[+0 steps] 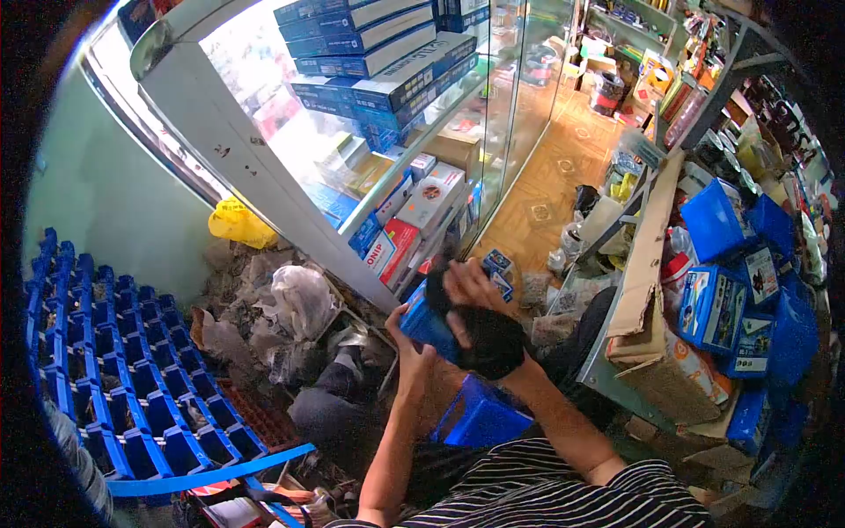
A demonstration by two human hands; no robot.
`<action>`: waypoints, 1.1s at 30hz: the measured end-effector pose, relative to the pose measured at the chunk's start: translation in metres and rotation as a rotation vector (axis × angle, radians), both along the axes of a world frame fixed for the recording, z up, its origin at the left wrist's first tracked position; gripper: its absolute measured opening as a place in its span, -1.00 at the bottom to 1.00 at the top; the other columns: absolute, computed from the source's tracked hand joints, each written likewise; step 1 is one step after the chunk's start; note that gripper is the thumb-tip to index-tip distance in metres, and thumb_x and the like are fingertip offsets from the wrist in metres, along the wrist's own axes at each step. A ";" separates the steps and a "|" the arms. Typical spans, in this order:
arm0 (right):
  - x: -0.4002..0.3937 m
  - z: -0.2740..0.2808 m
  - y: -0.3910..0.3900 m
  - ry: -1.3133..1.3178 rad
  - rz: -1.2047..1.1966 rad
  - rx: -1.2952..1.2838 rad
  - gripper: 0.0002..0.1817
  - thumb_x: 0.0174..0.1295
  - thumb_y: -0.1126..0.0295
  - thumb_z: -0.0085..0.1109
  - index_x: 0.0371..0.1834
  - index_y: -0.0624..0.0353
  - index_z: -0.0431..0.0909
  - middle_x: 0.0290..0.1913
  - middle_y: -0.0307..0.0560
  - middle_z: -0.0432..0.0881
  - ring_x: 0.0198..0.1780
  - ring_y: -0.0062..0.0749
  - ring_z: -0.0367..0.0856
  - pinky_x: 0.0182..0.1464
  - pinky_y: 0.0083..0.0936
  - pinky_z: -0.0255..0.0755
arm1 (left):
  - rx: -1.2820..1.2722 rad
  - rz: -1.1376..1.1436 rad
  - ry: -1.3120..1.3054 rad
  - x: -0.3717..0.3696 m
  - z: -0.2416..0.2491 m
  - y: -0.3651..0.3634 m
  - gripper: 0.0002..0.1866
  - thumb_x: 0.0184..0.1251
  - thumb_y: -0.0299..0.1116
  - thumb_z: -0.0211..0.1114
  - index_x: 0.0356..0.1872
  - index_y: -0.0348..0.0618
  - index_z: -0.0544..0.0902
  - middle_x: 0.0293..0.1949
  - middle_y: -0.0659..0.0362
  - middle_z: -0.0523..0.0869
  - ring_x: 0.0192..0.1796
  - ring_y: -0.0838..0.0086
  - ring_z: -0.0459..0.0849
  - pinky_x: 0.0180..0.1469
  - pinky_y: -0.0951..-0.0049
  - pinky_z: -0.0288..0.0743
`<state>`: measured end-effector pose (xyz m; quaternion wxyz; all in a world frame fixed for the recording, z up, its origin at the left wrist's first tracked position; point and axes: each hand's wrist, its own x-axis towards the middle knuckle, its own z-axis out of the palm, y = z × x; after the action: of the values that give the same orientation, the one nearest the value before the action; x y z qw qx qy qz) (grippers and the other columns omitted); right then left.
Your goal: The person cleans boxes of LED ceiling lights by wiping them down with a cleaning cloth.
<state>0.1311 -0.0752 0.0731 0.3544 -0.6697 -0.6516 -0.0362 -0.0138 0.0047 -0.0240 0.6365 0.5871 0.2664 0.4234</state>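
The blue box [426, 324] is held in the air in front of your chest, below the sloping metal edge of the glass cabinet [264, 167] and above the open blue carton [482, 415] on your lap. Its long axis runs from upper left to lower right, with the lower right end hidden behind your right hand.

Your left hand [412, 350] grasps the box from below, at its lower left side, thumb up against the near face. Your right hand [475, 308] is clenched on a black cloth [493, 343] and lies on the upper right part of the box, pressing the cloth against it. Both hands touch the box; the right one covers more of it.

Outward from the box, a small blue-and-white packet [498, 263] sits just beyond your right fingertips. The blue bin rack [114, 370] stands well apart, at your left. Stacked blue cartons [731, 308] fill the shelf edge at your right.
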 end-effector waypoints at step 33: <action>0.016 -0.051 0.022 0.556 0.046 -0.005 -0.41 0.50 -0.06 -0.08 0.30 0.21 0.46 0.15 0.03 0.53 0.20 -0.24 0.44 0.30 -0.25 0.29 | -0.967 -0.215 -0.302 -0.007 0.004 -0.047 0.11 0.00 0.36 0.39 0.48 -0.13 0.21 0.32 0.05 0.44 0.33 0.21 0.44 0.37 0.08 0.33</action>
<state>0.1467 -0.0528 0.0219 0.5185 -0.6398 -0.5447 0.1586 -0.0213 -0.0420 -0.0199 0.9063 0.1822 0.2750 0.2642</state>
